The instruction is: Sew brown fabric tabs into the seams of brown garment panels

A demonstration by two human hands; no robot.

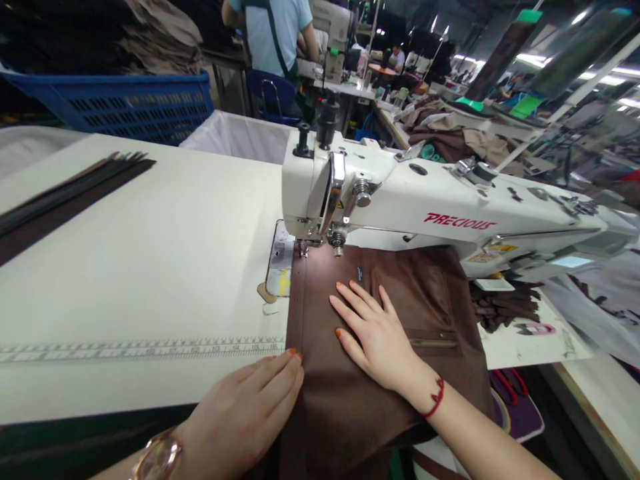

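A brown piece of material [330, 387] with a zipped pocket and a small dark label lies under the white sewing machine [400, 193], its left edge beneath the presser foot. My left hand [245, 407], with a watch on the wrist, has its fingers pressed together on the material's left edge; the thumb is hidden. On top of the brown piece, right of the foot and below the label, my right hand [375, 333] rests flat with fingers spread. A red bracelet circles that wrist.
Dark strips [75, 193] lie at the table's left. A printed ruler [150, 349] crosses its front. Behind stands a blue basket [135, 100] of cloth. Pink-handled snips [535, 329] and brown scraps [505, 303] sit at right. A person [275, 37] works beyond.
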